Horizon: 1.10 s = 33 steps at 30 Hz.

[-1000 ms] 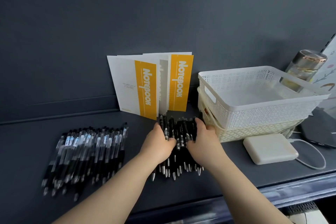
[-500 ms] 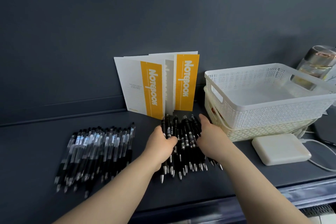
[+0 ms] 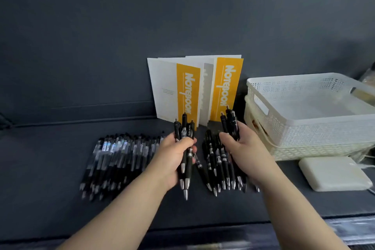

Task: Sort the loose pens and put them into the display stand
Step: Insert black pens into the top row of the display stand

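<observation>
Fingers of the left hand (image 3: 172, 155) are curling round a small bundle of black pens (image 3: 186, 176). The thumb is pressing across the barrels, the clicker ends are pointing up and away, and the silver tips are pointing back toward the person. Fingers of the right hand (image 3: 246, 154) are clasping a second bundle (image 3: 229, 123), with its clickers sticking up above the thumb. Between and just below the two hands, loose black pens (image 3: 220, 165) are lying in a rough row on the dark matte tabletop (image 3: 50, 193). Their barrels are opaque with silver bands, and their metal cones are facing the near edge. Further left, apart from that heap, clear-barrelled pens (image 3: 116, 156) with dark grips are lying the same way, blurred. Behind the hands, two notebooks (image 3: 225, 85) with flat white covers and yellow printed bands are standing upright against the dark wall panel (image 3: 182, 16). To the right, a white perforated plastic basket (image 3: 304, 128) is sitting nested in a cream basket (image 3: 261, 138). A smooth white charger block (image 3: 332, 174) with rounded corners is lying just in front of them.
</observation>
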Available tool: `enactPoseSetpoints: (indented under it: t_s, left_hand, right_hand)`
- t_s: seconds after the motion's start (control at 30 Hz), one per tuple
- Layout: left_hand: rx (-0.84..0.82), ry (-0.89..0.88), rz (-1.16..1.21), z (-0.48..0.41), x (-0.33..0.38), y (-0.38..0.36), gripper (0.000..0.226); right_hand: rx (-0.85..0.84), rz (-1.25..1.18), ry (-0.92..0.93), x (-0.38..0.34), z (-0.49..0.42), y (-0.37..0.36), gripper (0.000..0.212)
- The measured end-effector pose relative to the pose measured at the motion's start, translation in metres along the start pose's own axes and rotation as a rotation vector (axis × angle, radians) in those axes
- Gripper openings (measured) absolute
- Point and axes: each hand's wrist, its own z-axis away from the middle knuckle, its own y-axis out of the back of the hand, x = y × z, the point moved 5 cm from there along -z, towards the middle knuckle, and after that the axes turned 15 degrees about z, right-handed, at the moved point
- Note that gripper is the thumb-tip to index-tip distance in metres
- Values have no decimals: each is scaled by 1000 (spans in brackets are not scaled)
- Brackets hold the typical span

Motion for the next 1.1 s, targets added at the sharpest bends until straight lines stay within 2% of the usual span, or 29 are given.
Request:
enactPoseSetpoints:
  t_s: [0.1, 0.2, 0.27, 0.37, 0.7, 0.87, 1.1]
  left_hand:
    - [-47, 115, 219, 17, 7, 11, 15]
    - [-74, 179, 421, 35, 18, 37, 23]
    - [-54, 183, 534, 47, 28, 62, 22]
    - [21, 155, 581, 70, 46, 112, 14]
    - [305, -104, 658, 178, 120, 361, 5]
    - [377, -265, 610, 239, 151, 476, 11]
    - [466, -449, 499, 311, 180, 587, 28]
  right_hand:
    - [-104, -252, -71, -12, 7, -31, 18]
    - [-152, -418, -100, -35, 13, -66, 15]
    - [-194, -496, -87, -55, 18, -91, 15]
    - [-334, -562, -88, -96, 35, -138, 20]
    - [-713, -483, -40, -252, 141, -355, 16]
    - [-902, -403, 9, -312, 197, -476, 19]
    - [-1158, -278, 42, -377, 266, -594, 23]
